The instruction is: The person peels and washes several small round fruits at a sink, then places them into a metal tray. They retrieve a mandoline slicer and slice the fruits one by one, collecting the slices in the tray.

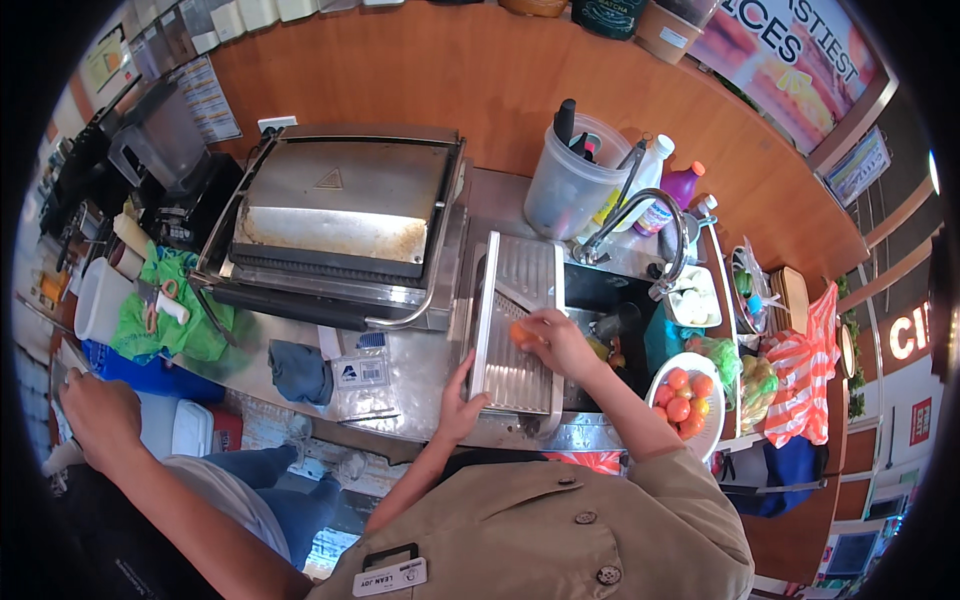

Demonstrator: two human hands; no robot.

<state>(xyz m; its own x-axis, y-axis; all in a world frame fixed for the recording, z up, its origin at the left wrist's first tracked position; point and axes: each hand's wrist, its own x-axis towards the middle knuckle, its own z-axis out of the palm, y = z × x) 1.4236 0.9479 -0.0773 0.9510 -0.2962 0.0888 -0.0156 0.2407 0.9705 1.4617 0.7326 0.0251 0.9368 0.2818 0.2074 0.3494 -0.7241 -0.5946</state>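
A metal mandoline slicer (524, 265) with a white side edge and a slanted blade stands tilted between the counter and the black sink. At its lower left edge, my left hand (458, 408) is closed around the frame. My right hand (558, 345) presses an orange-red piece of produce (520, 335) against the slicer's face, below the blade. The fingers partly cover this piece, so its exact kind is unclear. To the right of my right forearm, a white bowl (658, 378) holds several tomatoes (678, 409).
A contact grill (335, 210) fills the counter to the left. Behind the sink (585, 290) are a faucet (655, 197), a clear bucket (565, 190) and bottles. A folded blue-grey cloth (299, 372) lies near the front edge. At far left, another person's hand (100, 415) holds something pale.
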